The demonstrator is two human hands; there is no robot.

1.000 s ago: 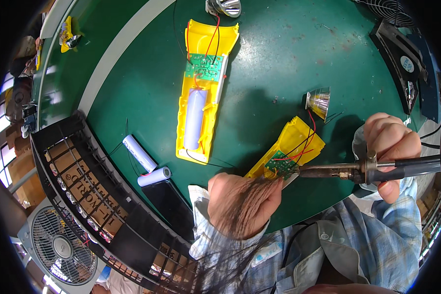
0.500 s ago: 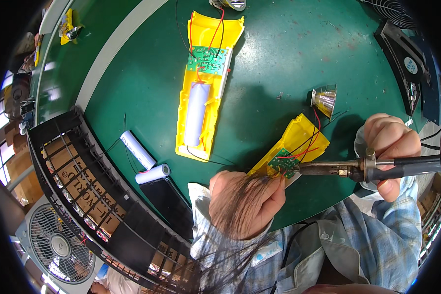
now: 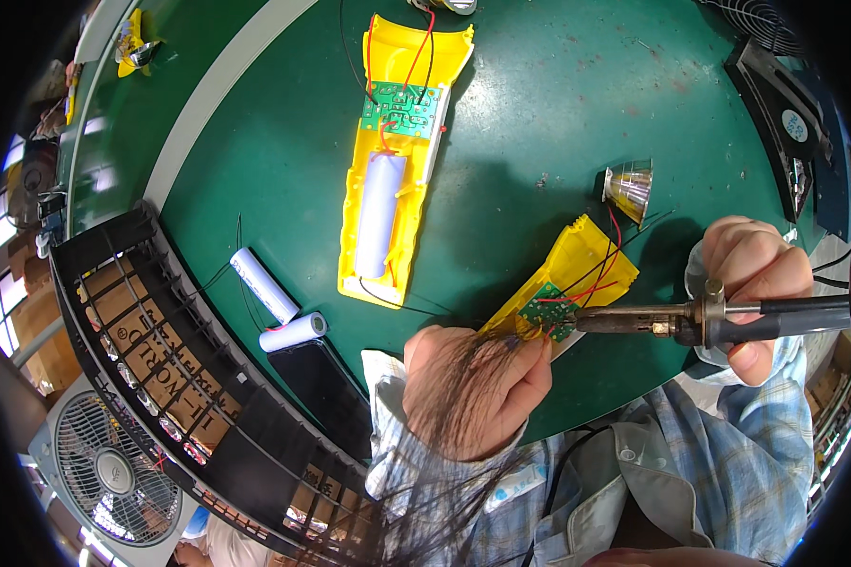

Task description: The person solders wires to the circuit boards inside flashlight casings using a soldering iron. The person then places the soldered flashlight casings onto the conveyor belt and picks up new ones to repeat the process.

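On a green worktable [image 3: 577, 104], seen from the head camera, we see the left hand [image 3: 473, 387] closed around the lower end of a small yellow casing [image 3: 577, 269], pinning it against the table. A small green circuit board [image 3: 546, 315] sits at that end, with red and black wires running off it. The right hand [image 3: 752, 283] is wrapped firmly around a soldering iron [image 3: 709, 321], whose tip touches the board. Just beyond lies a silver reflector cup [image 3: 631, 187]. Farther left we see a larger open yellow housing [image 3: 392, 180] with a white battery inside, two loose white cells [image 3: 274, 302], and a black crate [image 3: 161, 378].
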